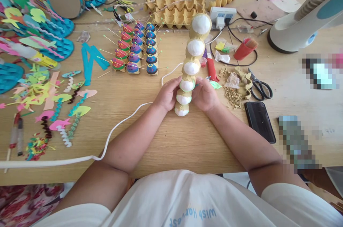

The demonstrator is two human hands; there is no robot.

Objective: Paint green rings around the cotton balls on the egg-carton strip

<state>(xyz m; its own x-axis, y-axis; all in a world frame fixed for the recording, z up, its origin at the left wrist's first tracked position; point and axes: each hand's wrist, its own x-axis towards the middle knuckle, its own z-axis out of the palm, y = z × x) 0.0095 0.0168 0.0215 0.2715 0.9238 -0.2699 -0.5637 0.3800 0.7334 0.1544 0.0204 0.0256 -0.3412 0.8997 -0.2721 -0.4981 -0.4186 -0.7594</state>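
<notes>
Upright between my hands is a strip of egg-carton cups (pixel 191 66), tan, with several rounded white domes along it. Bits of green edge the lower domes. My left hand (pixel 169 95) grips the strip's left side, its fingers partly hidden behind it. On the other side my right hand (pixel 205 95) closes around the right edge. A sliver of teal-green shows at its fingertips; I cannot make out what it is. Farther off to the left stand painted egg-carton caterpillars (pixel 134 48) in red, purple and blue, with thin antennae.
Scissors (pixel 258 86), a black phone (pixel 259 121) and tan shreds (pixel 233 96) lie right. A power strip (pixel 223 14) and egg trays (pixel 177 7) are behind. A white cable (pixel 115 130) runs past my left arm. Paper fish and coils (pixel 64 112) cover the left.
</notes>
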